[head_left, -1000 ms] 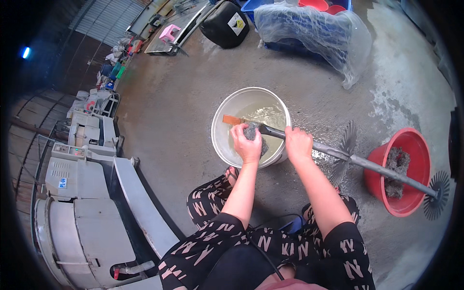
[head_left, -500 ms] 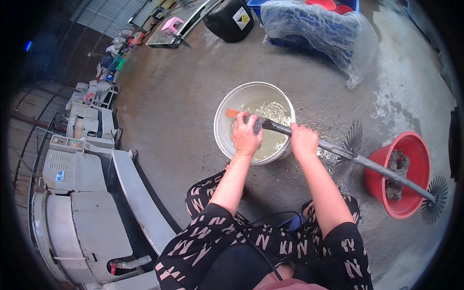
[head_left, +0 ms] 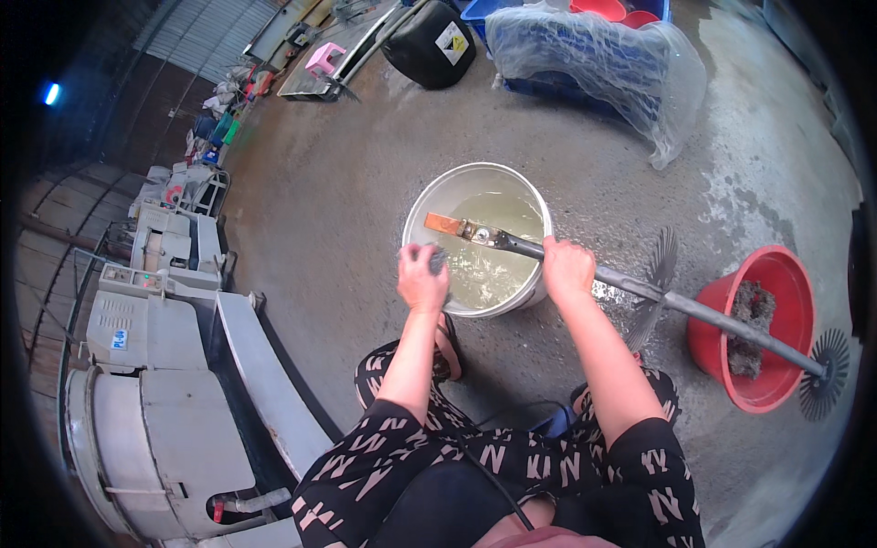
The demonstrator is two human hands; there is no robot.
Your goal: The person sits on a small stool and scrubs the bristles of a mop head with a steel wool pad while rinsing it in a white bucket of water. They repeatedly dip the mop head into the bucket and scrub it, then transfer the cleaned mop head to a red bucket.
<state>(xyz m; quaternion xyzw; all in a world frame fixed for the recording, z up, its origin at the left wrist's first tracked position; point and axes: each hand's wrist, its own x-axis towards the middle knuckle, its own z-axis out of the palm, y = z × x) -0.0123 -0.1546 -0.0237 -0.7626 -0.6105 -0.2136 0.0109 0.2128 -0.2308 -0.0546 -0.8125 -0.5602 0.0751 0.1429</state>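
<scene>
My left hand (head_left: 423,279) is closed around a grey steel-wool-like scouring pad (head_left: 439,262) at the near left rim of a white bucket (head_left: 437,194), which holds cloudy water. With my right hand (head_left: 569,266) I grip a long dark metal shaft (head_left: 713,316) near the bucket's right rim. The shaft slants across the bucket and ends in a flat orange-brown tip (head_left: 443,223) above the water. Farther along it sits a round fan of dark fins (head_left: 660,279). A second finned disc (head_left: 824,374) is at its far right end.
Under the shaft at right stands a red tub (head_left: 797,306) holding a shaggy grey mass (head_left: 751,320). Grey machines (head_left: 187,425) line the left side. A black jerrycan (head_left: 429,50) and a blue crate (head_left: 594,73) draped with clear plastic stand at the back. The concrete floor is wet around the bucket.
My left hand has moved left and toward me with the pad, off the shaft's end, uncovering the fitting behind the orange-brown tip. My right hand keeps its grip.
</scene>
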